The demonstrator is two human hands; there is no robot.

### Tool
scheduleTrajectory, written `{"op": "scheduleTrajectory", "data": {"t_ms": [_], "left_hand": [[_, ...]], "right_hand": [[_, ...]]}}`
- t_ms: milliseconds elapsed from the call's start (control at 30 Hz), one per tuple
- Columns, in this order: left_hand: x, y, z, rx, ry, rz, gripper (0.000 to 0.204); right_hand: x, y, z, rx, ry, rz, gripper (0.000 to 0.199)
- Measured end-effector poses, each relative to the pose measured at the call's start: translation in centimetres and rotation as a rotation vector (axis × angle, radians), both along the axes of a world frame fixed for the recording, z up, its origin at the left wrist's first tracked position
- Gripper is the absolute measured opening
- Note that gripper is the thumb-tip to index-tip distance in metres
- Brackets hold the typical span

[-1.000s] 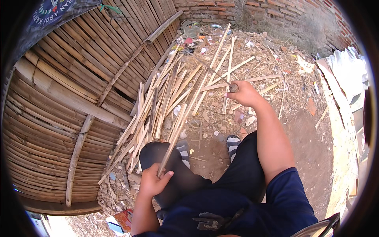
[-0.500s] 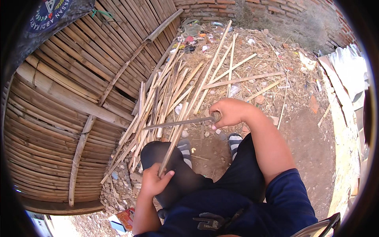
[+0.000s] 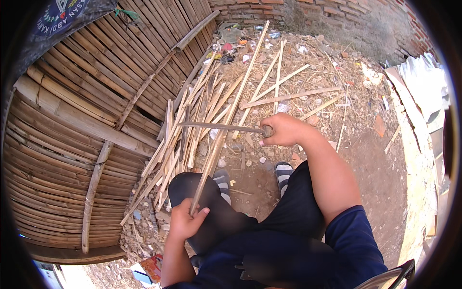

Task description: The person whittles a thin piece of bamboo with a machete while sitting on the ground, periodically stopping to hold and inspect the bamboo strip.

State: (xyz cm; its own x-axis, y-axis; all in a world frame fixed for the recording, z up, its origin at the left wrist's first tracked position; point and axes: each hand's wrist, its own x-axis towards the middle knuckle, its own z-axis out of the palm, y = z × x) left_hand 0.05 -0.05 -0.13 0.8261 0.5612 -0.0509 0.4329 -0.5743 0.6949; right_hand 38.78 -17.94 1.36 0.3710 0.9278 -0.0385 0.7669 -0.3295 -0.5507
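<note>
Tan, long, narrow wooden strip (image 3: 204, 180) slants over the black-trousered knee (image 3: 180, 185), its near end clamped in the left hand (image 3: 185, 222). Probably light, springy and splintery, it is best held there, clear of the dark metal blade (image 3: 221, 127) whose handle the right hand (image 3: 285, 131) clasps.

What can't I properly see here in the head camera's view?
All in the head view:
- Handle of the long blade: mostly hidden by the right hand.
- Gripped part of the wooden strip: covered by the left hand.
- Whether blade and strip touch: unclear from this angle.
- Blue banner: cut off by the picture's edge.
- Scraps near the brick wall: too small to identify.
</note>
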Motion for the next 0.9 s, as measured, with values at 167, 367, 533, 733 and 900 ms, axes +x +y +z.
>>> {"op": "scheduleTrajectory", "data": {"t_ms": [167, 367, 533, 733, 900], "left_hand": [[-0.4, 0.1, 0.3, 0.023, -0.004, 0.004, 0.031], [0.0, 0.0, 0.7, 0.046, 0.03, -0.026, 0.03], [0.1, 0.2, 0.2, 0.024, 0.014, -0.03, 0.033], [-0.4, 0.2, -0.3, -0.04, -0.014, 0.035, 0.032], [-0.7, 0.2, -0.2, 0.015, -0.017, 0.017, 0.031]], "right_hand": [[-1.4, 1.2, 2.1, -0.12, 0.056, 0.148, 0.057], [4.5, -2.3, 1.4, 0.05, 0.191, -0.441, 0.057], [4.3, -2.7, -0.1, 0.075, 0.104, -0.37, 0.059], [-2.2, 1.0, 2.1, -0.112, -0.004, 0.067, 0.049], [-3.4, 1.9, 2.9, -0.124, -0.106, 0.101, 0.039]]}}
